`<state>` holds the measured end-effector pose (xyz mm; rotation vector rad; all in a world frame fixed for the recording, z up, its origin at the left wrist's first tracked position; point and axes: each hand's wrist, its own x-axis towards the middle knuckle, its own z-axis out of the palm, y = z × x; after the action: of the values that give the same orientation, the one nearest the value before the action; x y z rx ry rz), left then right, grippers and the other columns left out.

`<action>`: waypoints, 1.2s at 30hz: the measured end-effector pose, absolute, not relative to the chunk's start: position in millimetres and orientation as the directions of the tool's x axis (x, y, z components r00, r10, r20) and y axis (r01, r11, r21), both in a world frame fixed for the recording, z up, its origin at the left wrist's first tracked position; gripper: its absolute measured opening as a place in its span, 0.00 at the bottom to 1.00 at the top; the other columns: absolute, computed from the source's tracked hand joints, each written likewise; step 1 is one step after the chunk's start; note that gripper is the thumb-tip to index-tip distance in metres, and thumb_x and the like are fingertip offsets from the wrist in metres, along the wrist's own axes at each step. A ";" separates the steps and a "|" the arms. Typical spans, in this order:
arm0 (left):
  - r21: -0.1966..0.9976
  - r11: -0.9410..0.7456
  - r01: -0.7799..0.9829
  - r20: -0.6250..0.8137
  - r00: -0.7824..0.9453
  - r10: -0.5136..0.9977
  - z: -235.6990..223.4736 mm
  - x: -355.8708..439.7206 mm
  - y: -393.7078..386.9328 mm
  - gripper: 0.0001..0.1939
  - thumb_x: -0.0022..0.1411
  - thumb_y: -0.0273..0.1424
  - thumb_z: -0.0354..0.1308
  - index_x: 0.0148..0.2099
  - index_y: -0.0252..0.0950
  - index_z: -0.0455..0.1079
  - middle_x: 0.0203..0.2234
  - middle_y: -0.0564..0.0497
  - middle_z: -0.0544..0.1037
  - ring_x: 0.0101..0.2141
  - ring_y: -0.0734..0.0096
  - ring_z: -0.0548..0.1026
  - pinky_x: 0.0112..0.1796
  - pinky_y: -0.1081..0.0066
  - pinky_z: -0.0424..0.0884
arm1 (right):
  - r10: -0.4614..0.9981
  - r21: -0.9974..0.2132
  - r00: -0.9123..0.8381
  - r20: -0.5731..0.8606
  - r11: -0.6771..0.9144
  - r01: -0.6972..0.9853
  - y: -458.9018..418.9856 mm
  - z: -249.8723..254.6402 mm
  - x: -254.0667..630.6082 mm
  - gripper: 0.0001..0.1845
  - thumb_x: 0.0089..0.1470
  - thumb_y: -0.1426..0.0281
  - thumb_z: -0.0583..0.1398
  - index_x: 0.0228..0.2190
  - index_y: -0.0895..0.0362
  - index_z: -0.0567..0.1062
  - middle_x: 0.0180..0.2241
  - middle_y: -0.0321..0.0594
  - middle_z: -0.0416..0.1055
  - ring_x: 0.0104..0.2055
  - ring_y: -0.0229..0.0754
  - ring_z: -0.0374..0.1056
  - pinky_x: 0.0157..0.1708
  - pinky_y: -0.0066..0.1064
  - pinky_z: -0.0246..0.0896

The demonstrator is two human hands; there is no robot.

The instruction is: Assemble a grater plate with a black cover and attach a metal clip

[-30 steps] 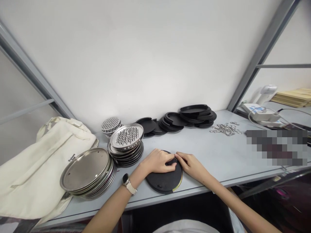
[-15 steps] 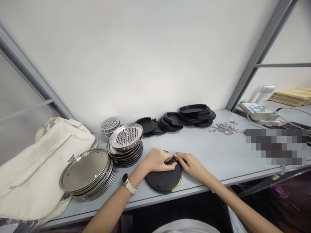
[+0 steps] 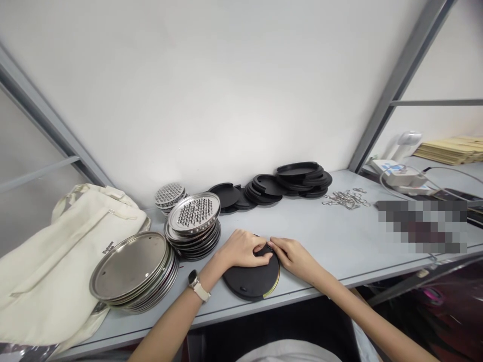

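A round black disc [image 3: 252, 282] lies on the table before me, with a thin yellow strip showing along its lower right edge. My left hand [image 3: 247, 250] rests over the disc's upper part, its thumb and fingers curled round the upper right rim. At that same spot the fingertips of my right hand [image 3: 289, 254] are pinched together, touching the rim. Whatever small piece sits between them is hidden. On the disc's lower part a small dark knob [image 3: 243, 289] shows.
To the left stand stacked metal lids [image 3: 130, 266], round metal graters [image 3: 196, 213] and a cream bag [image 3: 75, 251]. Black round trays [image 3: 302, 178] line the wall. Small metal clips [image 3: 346, 199] lie loose at the right, near a white device [image 3: 396, 173] with cables.
The view has shifted slightly, moving everything a little to the left. Both hands stay at the disc's upper right rim, with only slight finger movement.
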<state>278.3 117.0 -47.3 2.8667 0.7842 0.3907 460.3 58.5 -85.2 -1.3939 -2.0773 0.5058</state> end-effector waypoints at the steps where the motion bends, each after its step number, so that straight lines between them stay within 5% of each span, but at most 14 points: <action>1: 0.205 -0.855 0.477 0.210 0.831 0.515 -47.7 278.3 117.1 0.15 0.56 0.41 0.55 0.24 0.36 0.63 0.17 0.56 0.69 0.20 0.76 0.64 0.24 0.73 0.49 | 0.924 -0.595 -0.288 0.251 0.382 0.707 58.6 -85.0 460.3 0.18 0.64 0.65 0.44 0.27 0.55 0.66 0.24 0.37 0.68 0.27 0.40 0.65 0.30 0.28 0.54; 36: 0.235 -0.875 0.423 0.220 0.854 0.471 -52.3 277.6 121.1 0.14 0.55 0.40 0.55 0.24 0.37 0.61 0.16 0.57 0.68 0.19 0.77 0.63 0.24 0.73 0.49 | 0.920 -0.571 -0.322 0.222 0.390 0.722 57.7 -84.3 460.3 0.16 0.64 0.66 0.44 0.33 0.55 0.69 0.29 0.40 0.72 0.30 0.42 0.69 0.31 0.29 0.57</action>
<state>277.6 121.1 -52.3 2.8520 0.6935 0.4059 460.3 57.7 -84.3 -1.4040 -2.1382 0.5077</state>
